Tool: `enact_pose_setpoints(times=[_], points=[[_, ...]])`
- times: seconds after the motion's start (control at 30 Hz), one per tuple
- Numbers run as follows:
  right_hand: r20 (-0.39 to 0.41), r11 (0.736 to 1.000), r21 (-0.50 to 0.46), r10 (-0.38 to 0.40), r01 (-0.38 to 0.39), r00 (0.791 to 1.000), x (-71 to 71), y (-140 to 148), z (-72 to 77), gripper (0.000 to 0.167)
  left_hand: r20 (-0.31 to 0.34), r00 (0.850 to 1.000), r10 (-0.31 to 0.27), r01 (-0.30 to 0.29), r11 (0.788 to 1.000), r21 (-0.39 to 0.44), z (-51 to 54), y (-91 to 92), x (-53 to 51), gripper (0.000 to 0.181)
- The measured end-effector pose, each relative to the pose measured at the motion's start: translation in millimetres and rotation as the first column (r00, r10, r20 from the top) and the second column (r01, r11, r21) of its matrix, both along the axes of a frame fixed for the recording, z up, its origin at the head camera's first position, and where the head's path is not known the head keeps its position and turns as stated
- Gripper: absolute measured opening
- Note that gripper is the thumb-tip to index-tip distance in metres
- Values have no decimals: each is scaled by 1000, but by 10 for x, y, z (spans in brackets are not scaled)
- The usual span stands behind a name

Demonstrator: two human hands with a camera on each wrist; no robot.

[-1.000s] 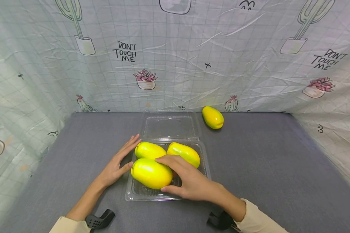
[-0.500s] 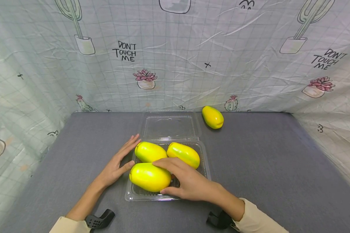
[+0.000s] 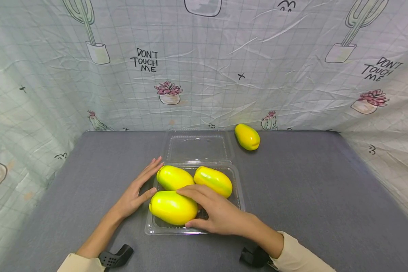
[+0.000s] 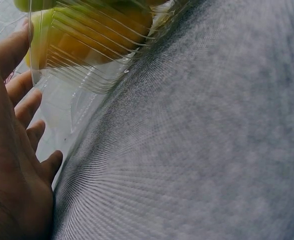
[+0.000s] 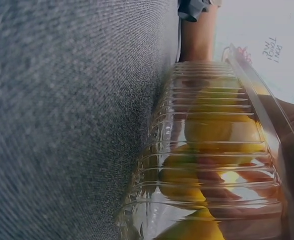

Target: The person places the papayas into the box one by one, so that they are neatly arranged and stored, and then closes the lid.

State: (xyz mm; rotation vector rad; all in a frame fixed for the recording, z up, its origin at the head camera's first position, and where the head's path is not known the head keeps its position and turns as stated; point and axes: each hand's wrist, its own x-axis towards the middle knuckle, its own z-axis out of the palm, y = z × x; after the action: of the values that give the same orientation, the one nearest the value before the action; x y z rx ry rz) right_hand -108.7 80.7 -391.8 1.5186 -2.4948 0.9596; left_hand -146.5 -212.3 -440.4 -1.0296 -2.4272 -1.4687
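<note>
My right hand (image 3: 221,213) grips the right end of a yellow papaya (image 3: 172,207), its thumb at the front and its fingers over the top. This papaya lies in the front left of a clear plastic clamshell container (image 3: 171,231). Behind it in the container are a second papaya (image 3: 174,176) at the left and a third papaya (image 3: 215,181) at the right. With straight fingers, my left hand (image 3: 132,198) rests along the container's left side, its thumb close to the front papaya. The left wrist view has the left hand (image 4: 12,150) beside the container's ribbed wall (image 4: 94,80).
The container's clear lid (image 3: 198,147) lies folded back flat on the grey table (image 3: 292,189). Another yellow papaya (image 3: 247,136) sits at the back, right of the lid. A patterned curtain (image 3: 204,56) encloses the back and sides.
The front papaya has moved slightly left and toward the person, down into the container, with the right hand following a little. The left hand has stayed in place.
</note>
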Motion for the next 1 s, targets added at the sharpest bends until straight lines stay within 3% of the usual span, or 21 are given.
enact_pose_setpoints(times=[1.0], points=[[11,997,68,31,-32,999,20,5,11,72,-7,1000,-4,4,1000,5,4,-7,-2,63]])
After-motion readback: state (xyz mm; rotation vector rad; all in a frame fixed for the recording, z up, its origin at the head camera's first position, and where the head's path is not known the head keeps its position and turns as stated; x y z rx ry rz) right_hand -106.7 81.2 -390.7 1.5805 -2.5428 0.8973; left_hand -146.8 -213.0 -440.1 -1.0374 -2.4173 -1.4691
